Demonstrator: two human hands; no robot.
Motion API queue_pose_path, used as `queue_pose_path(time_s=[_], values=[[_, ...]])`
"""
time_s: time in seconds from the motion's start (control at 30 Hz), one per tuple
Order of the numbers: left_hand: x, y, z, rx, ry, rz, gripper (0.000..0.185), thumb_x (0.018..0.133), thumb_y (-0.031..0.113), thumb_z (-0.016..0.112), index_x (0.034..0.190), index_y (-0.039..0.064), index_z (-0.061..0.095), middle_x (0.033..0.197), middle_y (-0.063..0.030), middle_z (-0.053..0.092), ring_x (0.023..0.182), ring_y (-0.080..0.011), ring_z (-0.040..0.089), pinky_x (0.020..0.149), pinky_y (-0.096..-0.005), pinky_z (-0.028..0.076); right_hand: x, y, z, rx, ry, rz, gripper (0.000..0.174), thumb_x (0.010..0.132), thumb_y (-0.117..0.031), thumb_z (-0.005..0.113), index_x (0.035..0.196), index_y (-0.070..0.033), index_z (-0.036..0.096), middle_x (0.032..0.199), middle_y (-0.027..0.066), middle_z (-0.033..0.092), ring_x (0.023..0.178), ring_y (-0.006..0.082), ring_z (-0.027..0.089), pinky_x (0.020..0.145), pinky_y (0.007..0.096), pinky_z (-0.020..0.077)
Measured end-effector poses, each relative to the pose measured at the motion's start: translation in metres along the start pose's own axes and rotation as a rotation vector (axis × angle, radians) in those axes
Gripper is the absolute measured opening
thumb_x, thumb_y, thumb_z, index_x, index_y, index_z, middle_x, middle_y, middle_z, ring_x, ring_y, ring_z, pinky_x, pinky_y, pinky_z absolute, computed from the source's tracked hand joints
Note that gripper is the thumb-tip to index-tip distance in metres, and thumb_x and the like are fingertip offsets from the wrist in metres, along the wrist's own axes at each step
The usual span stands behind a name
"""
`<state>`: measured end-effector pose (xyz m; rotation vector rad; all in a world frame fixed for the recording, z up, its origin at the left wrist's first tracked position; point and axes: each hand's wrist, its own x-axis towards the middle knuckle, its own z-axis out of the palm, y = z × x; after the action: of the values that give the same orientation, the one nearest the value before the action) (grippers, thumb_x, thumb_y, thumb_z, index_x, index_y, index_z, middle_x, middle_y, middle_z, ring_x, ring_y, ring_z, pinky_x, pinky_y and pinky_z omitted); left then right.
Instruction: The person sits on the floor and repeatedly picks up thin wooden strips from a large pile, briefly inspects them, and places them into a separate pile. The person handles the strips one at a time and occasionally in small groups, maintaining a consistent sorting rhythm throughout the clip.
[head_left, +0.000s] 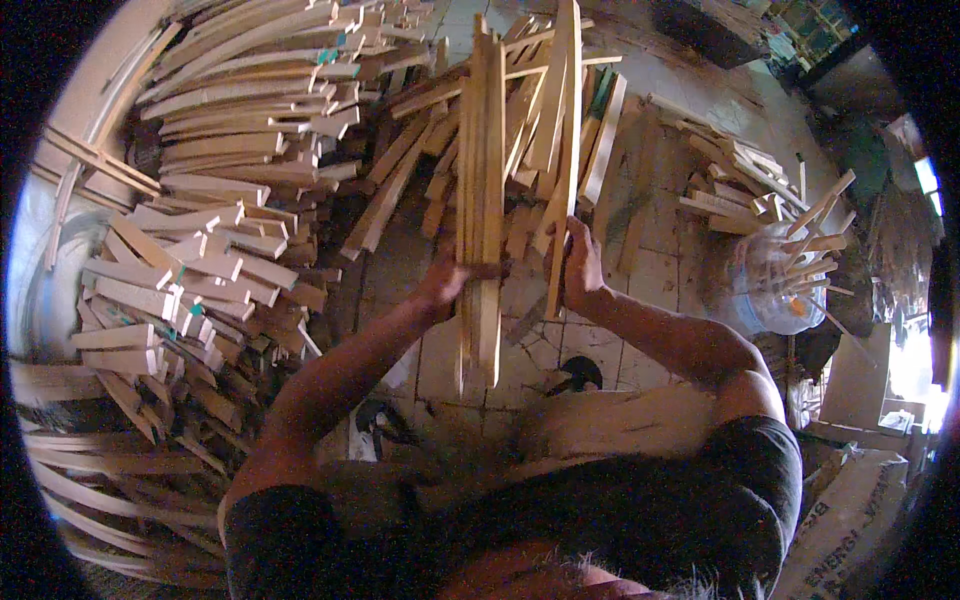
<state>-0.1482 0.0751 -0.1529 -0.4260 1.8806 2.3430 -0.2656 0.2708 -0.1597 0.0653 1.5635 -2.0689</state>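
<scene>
A bundle of long, narrow wooden strips (480, 180) is gripped near its lower end by my left hand (448, 281). The strips point away from me, and their near ends stick out below the hand. To the right, my right hand (582, 259) holds one long wooden strip (571, 127) around its lower part, apart from the bundle. Beyond both hands, a loose heap of wooden pieces (536, 142) lies on the tiled floor (600, 337); one piece among them has a green-marked part.
Tall stacks of wooden slats (240, 142) line the left side, some with green marks. At right, a clear plastic container (772, 281) holds upright offcuts, with more wood scraps (739, 180) behind it. A printed sack or carton (855, 517) lies at the lower right.
</scene>
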Motion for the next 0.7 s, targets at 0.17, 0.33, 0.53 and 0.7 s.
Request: queue_pose_path(time_s=[0.17,0.33,0.53,0.7], values=[[-0.033,0.048,-0.037,-0.065,-0.083,0.079,0.056,0.086,0.022,0.071,0.135,0.002,0.053,0.117,-0.0101,0.067,0.104,-0.0226,0.066,0.093,-0.0367,0.053,0.063,-0.016,-0.012,-0.100,0.244,-0.279,0.028,0.098,-0.040,0.061,0.100,-0.012,0.064,0.073,-0.0006,0.055,0.064,0.0122,0.054,0.056,0.0316,0.0464],[-0.118,0.115,-0.074,-0.155,0.046,0.118,0.062,0.084,0.002,0.066,0.140,-0.006,0.041,0.129,-0.0235,0.060,0.104,-0.0295,0.067,0.090,-0.0402,0.055,0.027,0.005,-0.044,0.001,0.363,-0.093,0.035,0.097,-0.043,0.062,0.112,-0.011,0.057,0.099,0.0048,0.057,0.089,0.0197,0.056,0.078,0.0395,0.0490],[-0.202,0.140,-0.093,-0.110,0.135,0.233,0.077,0.081,0.001,0.069,0.147,0.005,0.030,0.129,-0.0242,0.050,0.108,-0.0300,0.058,0.091,-0.0430,0.050,-0.082,0.045,-0.111,-0.187,-0.170,0.795,0.035,0.098,-0.041,0.060,0.118,-0.012,0.052,0.106,0.0059,0.056,0.094,0.0224,0.058,0.082,0.0420,0.0503],[-0.218,0.155,-0.108,0.031,0.213,0.325,0.081,0.080,0.010,0.074,0.147,0.003,0.029,0.132,-0.0177,0.049,0.108,-0.0279,0.055,0.093,-0.0431,0.048,-0.063,0.116,-0.131,-0.069,-0.144,0.952,0.036,0.099,-0.039,0.057,0.123,-0.013,0.048,0.113,0.0068,0.056,0.098,0.0247,0.059,0.085,0.0441,0.0513]])
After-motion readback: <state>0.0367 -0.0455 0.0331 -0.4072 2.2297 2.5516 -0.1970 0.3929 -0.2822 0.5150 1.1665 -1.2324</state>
